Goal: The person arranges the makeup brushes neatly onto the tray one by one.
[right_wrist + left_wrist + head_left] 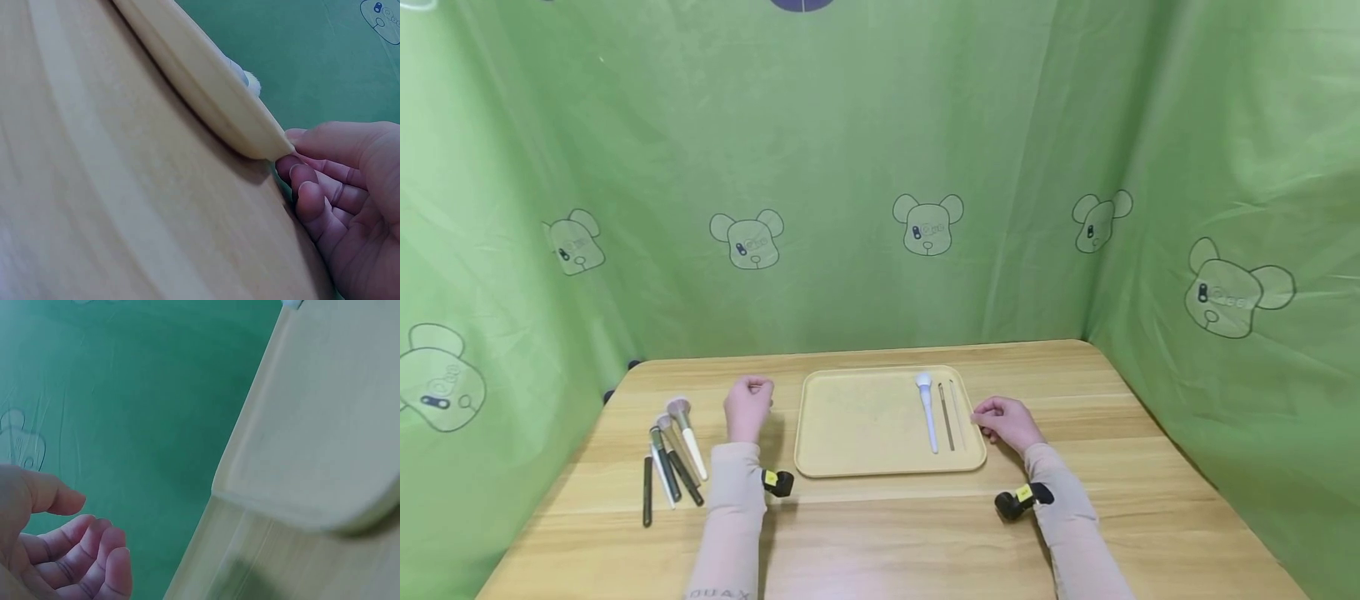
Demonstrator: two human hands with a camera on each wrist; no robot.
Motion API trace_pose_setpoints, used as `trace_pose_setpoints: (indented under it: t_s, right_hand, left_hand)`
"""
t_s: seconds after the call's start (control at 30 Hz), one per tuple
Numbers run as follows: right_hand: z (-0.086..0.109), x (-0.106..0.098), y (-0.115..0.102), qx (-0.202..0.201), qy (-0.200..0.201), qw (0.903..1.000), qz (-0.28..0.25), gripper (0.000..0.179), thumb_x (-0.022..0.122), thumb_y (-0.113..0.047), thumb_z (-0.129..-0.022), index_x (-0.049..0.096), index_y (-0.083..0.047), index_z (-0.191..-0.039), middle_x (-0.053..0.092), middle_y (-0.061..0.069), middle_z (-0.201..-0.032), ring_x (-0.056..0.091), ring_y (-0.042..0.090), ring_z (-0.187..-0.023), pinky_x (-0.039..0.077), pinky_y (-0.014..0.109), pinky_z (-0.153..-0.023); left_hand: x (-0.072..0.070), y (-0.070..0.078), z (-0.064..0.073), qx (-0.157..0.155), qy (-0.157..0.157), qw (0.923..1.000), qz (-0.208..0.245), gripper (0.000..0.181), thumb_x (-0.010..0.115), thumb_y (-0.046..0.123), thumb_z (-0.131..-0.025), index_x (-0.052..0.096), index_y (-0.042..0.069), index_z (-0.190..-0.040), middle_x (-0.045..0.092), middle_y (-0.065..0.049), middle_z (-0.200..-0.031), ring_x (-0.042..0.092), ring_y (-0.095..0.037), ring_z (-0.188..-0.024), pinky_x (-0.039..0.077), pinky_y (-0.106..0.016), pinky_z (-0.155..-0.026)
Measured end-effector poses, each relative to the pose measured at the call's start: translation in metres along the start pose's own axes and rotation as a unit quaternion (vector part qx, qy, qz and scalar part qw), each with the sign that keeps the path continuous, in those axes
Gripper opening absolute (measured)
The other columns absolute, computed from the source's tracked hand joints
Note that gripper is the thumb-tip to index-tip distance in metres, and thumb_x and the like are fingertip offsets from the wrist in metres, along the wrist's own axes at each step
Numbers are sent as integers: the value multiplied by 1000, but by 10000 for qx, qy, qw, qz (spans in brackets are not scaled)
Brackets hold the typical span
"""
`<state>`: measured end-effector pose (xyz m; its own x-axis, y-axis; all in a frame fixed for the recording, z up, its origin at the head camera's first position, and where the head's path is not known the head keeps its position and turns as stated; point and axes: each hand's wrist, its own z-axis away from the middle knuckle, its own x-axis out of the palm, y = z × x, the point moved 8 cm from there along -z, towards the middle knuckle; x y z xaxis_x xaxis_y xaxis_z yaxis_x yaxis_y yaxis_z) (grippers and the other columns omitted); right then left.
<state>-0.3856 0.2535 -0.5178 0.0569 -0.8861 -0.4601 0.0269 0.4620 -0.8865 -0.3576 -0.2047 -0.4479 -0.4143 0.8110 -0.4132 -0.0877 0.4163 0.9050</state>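
At three o'clock on the tray [857,429], the right hand [1009,423] pinches the rim

Directions are taken from the tray's centre in the head view, with twelve o'clock toward the rear curtain [850,125]. The tray lies on the wood-grain table [887,542]. Right hand: thumb and fingers grip the rim, as the right wrist view confirms. Left hand [749,408]: at nine o'clock, near the tray but apart from it, fingers loosely curled and empty.

Three brushes lie on the tray toward three o'clock, roughly side by side: a large white brush [928,412], a thin brown brush [947,418] and a thin pale brush [957,408] nearest the right hand. All three point their heads toward twelve. On the table, between eight and nine o'clock, lies a loose group of brushes [688,437] with dark and white handles, some overlapping.

Markings: the curtain carries bear-head prints [1223,296] whose lettering appears to read "Qee", though blurred. The left sleeve [730,517] bears capitals at the lower frame edge, seemingly ending in "AX"; the remainder is uncertain. Each wrist carries a black device, left [779,482] and right [1013,502], with a yellow label too small to read. Any marking on the brush handles is likewise illegible.
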Motion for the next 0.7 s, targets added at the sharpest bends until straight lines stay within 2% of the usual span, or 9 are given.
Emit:
trace_pose_setpoints:
  t_s: [0.13, 0.3, 0.37, 0.5, 0.7]
  right_hand:
    - [0, -1, -1, -11, 12, 10000, -8, 23, 69, -12, -87, 63, 7, -100, 60, -2, -67, 54, 10, -58, 50, 23, -52]
    - [-1, -2, -1, 3, 45, 10000, -27, 24, 70, -12, -87, 64, 6, -101, 60, -2, -67, 55, 10, -59, 50, 22, -52]
    - [-1, -1, 1, 31, 45, 10000, -68, 24, 70, -12, -86, 64, 6, -100, 60, -2, -67, 55, 9, -59, 50, 22, -52]
    - [-1, -1, 2, 25, 32, 9999, -107, 23, 70, -11, -86, 64, 7, -99, 60, -2, -66, 54, 9, -57, 49, 22, -52]
    - [0, 0, 1, -23, 38, 9999, -107, 24, 69, -11, -87, 63, 7, -100, 60, -2, -67, 54, 9, -59, 50, 23, -52]
  left_hand:
    - [-15, -8, -5, -22, 57, 9995, -295, 29, 54, 20, -91, 64, 1, -110, 70, -20, -101, 67, -22, -77, 53, -33, -74]
    - [-35, -18, -7, -97, -30, 9981, -613, 32, 52, 20, -92, 63, -2, -113, 69, -24, -106, 69, -30, -85, 54, -42, -82]
    - [-42, -22, -6, -159, -97, 9982, -576, 34, 50, 18, -93, 60, -5, -116, 67, -27, -109, 68, -34, -88, 53, -44, -84]
    - [-58, -29, -7, -244, 3, 9981, -570, 37, 50, 18, -92, 61, -7, -118, 67, -29, -109, 64, -40, -94, 50, -42, -87]
    - [-80, -42, -7, -420, 247, 9965, -677, 38, 52, 18, -92, 62, -7, -119, 68, -28, -107, 64, -43, -97, 48, -39, -84]
